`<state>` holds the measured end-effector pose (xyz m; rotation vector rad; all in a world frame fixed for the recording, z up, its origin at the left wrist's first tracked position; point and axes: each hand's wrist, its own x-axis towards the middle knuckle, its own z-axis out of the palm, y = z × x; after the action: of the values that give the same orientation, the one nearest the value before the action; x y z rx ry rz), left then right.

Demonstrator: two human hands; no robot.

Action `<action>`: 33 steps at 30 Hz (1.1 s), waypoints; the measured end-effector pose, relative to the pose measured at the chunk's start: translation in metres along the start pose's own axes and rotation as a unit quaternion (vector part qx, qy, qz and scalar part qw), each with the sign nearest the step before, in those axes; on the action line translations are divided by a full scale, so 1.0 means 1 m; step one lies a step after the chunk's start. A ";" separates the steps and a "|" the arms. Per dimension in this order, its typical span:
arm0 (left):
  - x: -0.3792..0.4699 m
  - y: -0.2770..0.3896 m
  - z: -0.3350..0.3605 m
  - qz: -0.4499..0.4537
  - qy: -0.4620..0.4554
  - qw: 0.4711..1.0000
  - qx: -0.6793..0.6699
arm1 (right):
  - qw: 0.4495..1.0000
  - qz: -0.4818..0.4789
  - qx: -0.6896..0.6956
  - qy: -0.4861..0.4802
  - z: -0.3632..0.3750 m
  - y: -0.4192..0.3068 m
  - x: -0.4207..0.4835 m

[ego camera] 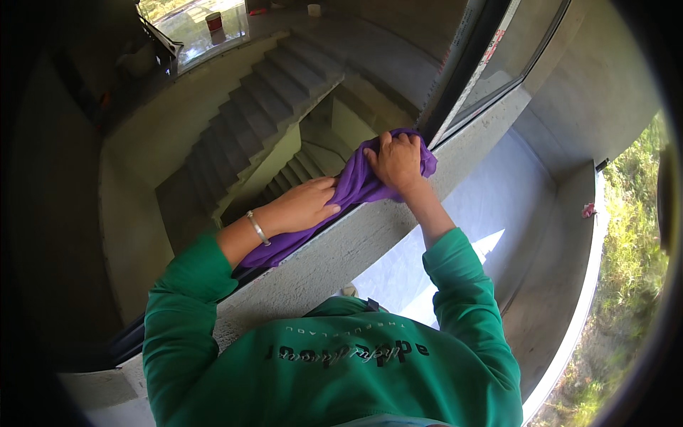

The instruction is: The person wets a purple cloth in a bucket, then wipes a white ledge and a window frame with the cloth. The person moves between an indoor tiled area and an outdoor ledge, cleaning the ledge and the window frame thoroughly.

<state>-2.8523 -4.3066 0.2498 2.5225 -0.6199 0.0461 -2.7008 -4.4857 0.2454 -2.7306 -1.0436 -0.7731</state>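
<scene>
A crumpled purple cloth (pixel 355 184) lies along the dark bottom rail of a window frame (pixel 251 273), draped over it. My right hand (pixel 397 160) grips the bunched end of the cloth, close to the foot of the dark upright frame post (pixel 453 74). Farther left, my left hand (pixel 307 205) holds the cloth with its thumb on the near side. Its fingertips are partly hidden by folds. A loose tail of cloth hangs beneath the left wrist, which wears a silver bracelet (pixel 257 228).
A rough concrete sill (pixel 320 261) runs below the rail. Beyond the opening, concrete stairs (pixel 267 91) drop into a stairwell. A sliding glass pane (pixel 496 69) stands at upper right. A red bucket (pixel 214 21) sits on the far floor; grass (pixel 629 229) shows outside.
</scene>
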 end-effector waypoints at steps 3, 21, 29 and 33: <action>-0.047 0.011 -0.008 -0.004 0.003 1.000 0.023 | 0.997 -0.027 0.076 0.008 -0.014 -0.039 -0.021; -0.054 0.041 -0.035 -0.005 0.066 0.996 -0.062 | 0.949 0.082 0.243 0.185 -0.043 0.005 -0.052; -0.003 0.014 0.000 -0.015 0.005 0.999 -0.042 | 0.963 0.148 0.208 0.088 -0.031 0.051 -0.052; -0.017 0.016 -0.016 -0.121 0.086 0.935 -0.323 | 0.934 0.249 0.236 -0.097 -0.033 0.050 -0.057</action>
<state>-2.8733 -4.3029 0.2683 1.9056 -0.1966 -0.0257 -2.7180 -4.5662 0.2492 -2.4953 -0.4339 -0.1470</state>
